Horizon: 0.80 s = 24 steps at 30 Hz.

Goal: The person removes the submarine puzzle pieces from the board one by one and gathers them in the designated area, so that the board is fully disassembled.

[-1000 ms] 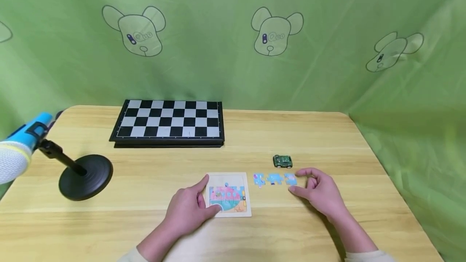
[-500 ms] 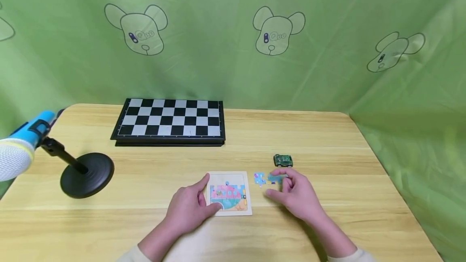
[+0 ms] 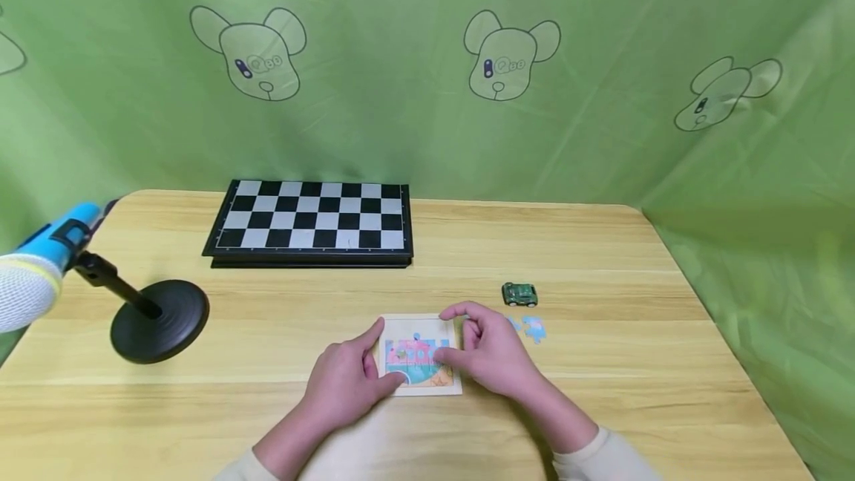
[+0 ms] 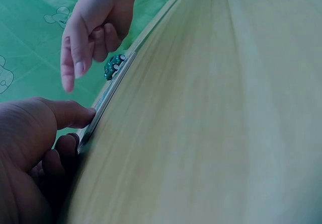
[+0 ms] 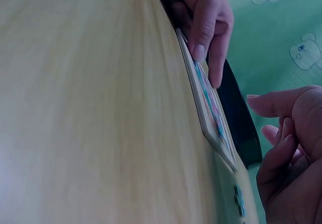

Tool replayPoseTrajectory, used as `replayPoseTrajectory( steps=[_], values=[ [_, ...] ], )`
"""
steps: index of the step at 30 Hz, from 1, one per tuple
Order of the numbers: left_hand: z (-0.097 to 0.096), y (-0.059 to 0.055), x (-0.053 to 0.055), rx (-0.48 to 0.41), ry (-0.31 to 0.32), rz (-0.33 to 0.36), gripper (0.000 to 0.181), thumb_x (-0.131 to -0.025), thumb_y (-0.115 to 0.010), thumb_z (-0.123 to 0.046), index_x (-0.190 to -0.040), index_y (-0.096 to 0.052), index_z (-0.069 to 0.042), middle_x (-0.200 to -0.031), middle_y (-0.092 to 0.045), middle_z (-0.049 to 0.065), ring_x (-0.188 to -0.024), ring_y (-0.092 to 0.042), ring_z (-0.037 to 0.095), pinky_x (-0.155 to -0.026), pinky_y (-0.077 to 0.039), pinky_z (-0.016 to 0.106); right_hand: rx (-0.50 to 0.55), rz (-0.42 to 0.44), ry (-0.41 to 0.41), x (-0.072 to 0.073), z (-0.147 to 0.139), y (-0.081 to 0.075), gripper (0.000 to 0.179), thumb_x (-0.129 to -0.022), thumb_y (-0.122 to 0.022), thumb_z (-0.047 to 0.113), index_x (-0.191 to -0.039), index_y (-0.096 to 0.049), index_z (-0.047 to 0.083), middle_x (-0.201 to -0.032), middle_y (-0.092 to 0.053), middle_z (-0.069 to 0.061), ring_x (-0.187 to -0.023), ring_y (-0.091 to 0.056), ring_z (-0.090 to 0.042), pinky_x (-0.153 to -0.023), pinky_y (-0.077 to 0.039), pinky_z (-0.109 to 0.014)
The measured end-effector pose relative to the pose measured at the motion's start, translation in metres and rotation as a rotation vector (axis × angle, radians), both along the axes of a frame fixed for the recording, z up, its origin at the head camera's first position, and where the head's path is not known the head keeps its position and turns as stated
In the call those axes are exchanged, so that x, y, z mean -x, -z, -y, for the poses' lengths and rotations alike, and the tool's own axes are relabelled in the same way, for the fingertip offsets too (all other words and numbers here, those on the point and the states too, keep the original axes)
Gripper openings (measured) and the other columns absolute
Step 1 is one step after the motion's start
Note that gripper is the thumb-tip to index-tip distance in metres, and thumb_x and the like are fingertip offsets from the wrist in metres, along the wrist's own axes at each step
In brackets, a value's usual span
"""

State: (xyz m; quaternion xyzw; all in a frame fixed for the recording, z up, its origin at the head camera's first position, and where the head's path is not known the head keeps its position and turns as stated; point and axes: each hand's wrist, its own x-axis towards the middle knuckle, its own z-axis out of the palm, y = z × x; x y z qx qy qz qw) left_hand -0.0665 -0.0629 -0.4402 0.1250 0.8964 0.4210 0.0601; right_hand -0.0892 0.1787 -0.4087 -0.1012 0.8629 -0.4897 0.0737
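Observation:
My left hand (image 3: 350, 384) holds the left side of a small square jigsaw puzzle tray (image 3: 427, 326), thumb on its near left part and index finger at the far left corner. Pink, teal and sandy pieces fill the tray's lower part; its upper strip is bare wood. Over the tray's right side hovers my right hand (image 3: 490, 347), thumb and index finger spread apart, the other fingers curled in. Nothing shows between its fingertips in the right wrist view. Just right of it lies a loose blue jigsaw piece (image 3: 534, 329), beside another one partly covered by the hand.
A small green toy car (image 3: 519, 294) stands behind the loose pieces. Farther back lies a black-and-white chessboard (image 3: 314, 217). On the left, a blue toy microphone (image 3: 63, 240) leans on a round black stand (image 3: 159, 321). A green curtain (image 3: 401, 132) closes off the back.
My right hand has moved left from the rightmost loose piece, across the other pieces, to the tray's right side. The leftmost loose piece is now hidden behind it. My left hand has stayed put.

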Motion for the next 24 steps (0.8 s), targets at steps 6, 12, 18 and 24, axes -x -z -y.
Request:
replayPoseTrajectory(
  steps=[6,12,18,24],
  values=[
    [0.001,0.001,0.001,0.009,0.004,-0.009,0.083,-0.079,-0.085,-0.032,-0.145,-0.049,0.002,-0.057,-0.049,-0.013,-0.048,-0.044,0.006,-0.047,-0.035,0.027,-0.043,0.018,-0.057,0.007,0.018,0.007,0.043,-0.076,-0.088,0.01,-0.114,-0.068,0.011,-0.055,-0.043,0.002,-0.044,-0.04,-0.011,-0.048,-0.038,-0.026],
    [0.001,0.002,0.002,0.006,0.005,-0.021,0.082,-0.079,-0.085,-0.032,-0.144,-0.049,0.003,-0.057,-0.049,-0.014,-0.048,-0.045,0.005,-0.047,-0.036,0.027,-0.034,0.05,-0.109,0.009,0.03,0.013,0.042,-0.078,-0.086,0.01,-0.116,-0.067,0.011,-0.056,-0.047,0.001,-0.043,-0.051,-0.015,-0.045,-0.042,-0.027],
    [0.0,0.002,0.001,0.005,0.005,-0.034,0.081,-0.079,-0.085,-0.032,-0.143,-0.051,0.003,-0.057,-0.048,-0.015,-0.048,-0.045,0.004,-0.047,-0.036,0.026,-0.053,0.06,-0.14,0.008,0.036,0.013,0.039,-0.078,-0.085,0.009,-0.113,-0.068,0.011,-0.055,-0.048,0.002,-0.045,-0.048,-0.012,-0.046,-0.041,-0.026],
    [0.0,0.002,0.0,0.003,0.004,-0.034,0.08,-0.079,-0.085,-0.031,-0.143,-0.051,0.003,-0.057,-0.048,-0.015,-0.048,-0.044,0.004,-0.047,-0.036,0.026,-0.089,0.085,-0.176,0.009,0.037,0.011,0.034,-0.079,-0.084,0.008,-0.109,-0.069,0.011,-0.054,-0.046,0.003,-0.045,-0.044,-0.011,-0.046,-0.038,-0.026]
  ],
)
